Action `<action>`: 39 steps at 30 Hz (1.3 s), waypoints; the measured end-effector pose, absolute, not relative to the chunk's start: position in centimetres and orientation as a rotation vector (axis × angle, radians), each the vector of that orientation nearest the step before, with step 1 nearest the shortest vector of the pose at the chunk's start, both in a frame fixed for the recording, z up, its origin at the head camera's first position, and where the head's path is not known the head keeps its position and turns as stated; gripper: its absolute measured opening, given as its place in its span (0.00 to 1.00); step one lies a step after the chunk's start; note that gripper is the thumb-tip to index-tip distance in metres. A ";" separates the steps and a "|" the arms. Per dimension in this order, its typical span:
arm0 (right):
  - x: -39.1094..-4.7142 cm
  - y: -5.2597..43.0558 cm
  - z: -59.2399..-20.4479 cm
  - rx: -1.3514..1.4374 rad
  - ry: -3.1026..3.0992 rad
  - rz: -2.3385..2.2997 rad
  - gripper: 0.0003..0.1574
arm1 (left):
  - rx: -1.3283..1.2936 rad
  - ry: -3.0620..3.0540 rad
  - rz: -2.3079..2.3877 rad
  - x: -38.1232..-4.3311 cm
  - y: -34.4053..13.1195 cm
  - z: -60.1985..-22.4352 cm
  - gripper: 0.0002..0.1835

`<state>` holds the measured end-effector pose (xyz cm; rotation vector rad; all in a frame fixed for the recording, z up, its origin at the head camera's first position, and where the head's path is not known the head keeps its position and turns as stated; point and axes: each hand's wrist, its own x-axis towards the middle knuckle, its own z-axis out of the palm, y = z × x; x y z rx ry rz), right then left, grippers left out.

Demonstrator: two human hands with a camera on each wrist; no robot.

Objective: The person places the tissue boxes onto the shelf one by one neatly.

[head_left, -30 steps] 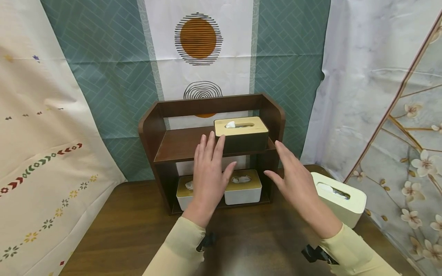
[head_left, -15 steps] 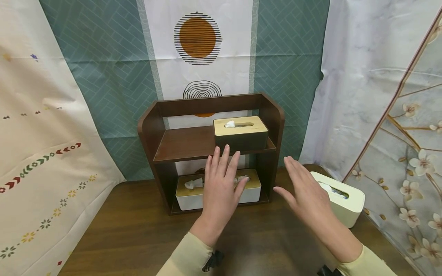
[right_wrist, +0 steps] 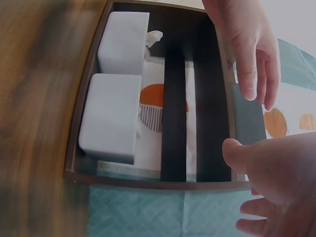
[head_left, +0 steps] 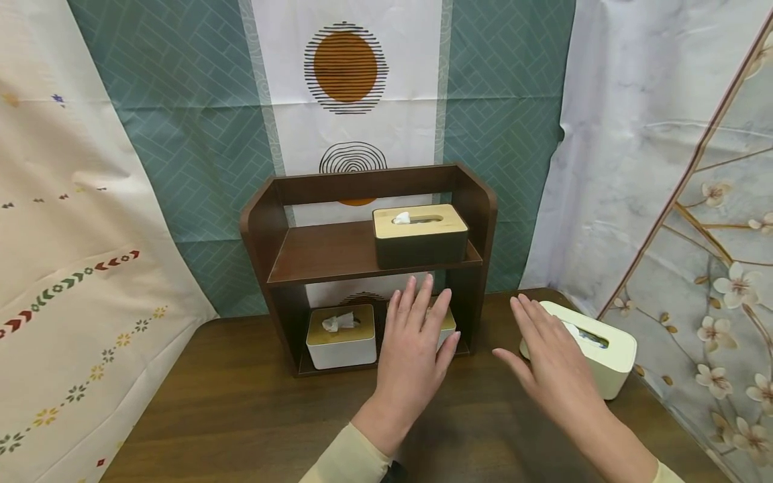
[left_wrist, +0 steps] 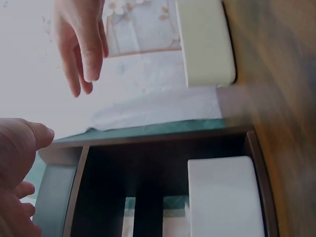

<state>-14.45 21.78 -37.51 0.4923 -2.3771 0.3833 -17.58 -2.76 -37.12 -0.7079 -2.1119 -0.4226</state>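
My left hand (head_left: 413, 355) hovers in front of the dark brown shelf (head_left: 323, 251), fingers straight and nothing held. My right hand (head_left: 555, 359) is also extended and bare, and in the head view it overlaps a cream tissue box (head_left: 610, 355). The left wrist view shows a gap between that hand and the box. A black tissue box (head_left: 421, 248) with a wooden lid sits at the right of the upper shelf. Below stand two white tissue boxes with wooden lids: the left white box (head_left: 341, 350) shows fully, while my left hand partly hides the right white box (head_left: 447, 329).
The shelf stands at the back of a brown wooden table (head_left: 241, 409). A green and white patterned cloth (head_left: 501, 134) hangs behind it. A floral cloth (head_left: 718, 315) lines the right side, and a cream printed cloth (head_left: 102, 268) the left.
Both hands have moved down and to the right, away from the black tissue box on the upper shelf. The tissue boxes stay where they were.
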 end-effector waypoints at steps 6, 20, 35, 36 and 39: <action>-13.7 22.8 -38.2 0.455 -2.427 0.368 0.61 | -0.743 -2.134 -0.391 -17.2 -1.5 -37.9 0.34; -12.8 25.9 -39.6 0.365 -2.473 0.301 0.60 | -0.794 -2.185 -0.302 -17.2 1.7 -39.4 0.36; -12.1 29.1 -41.1 0.299 -2.503 0.270 0.55 | -0.839 -2.284 -0.282 -17.8 4.7 -40.2 0.36; -12.0 29.3 -41.2 0.295 -2.508 0.265 0.55 | -0.841 -2.293 -0.278 -17.8 4.9 -40.3 0.36; -11.9 29.8 -41.5 0.284 -2.518 0.257 0.55 | -0.845 -2.323 -0.268 -18.0 5.4 -40.4 0.37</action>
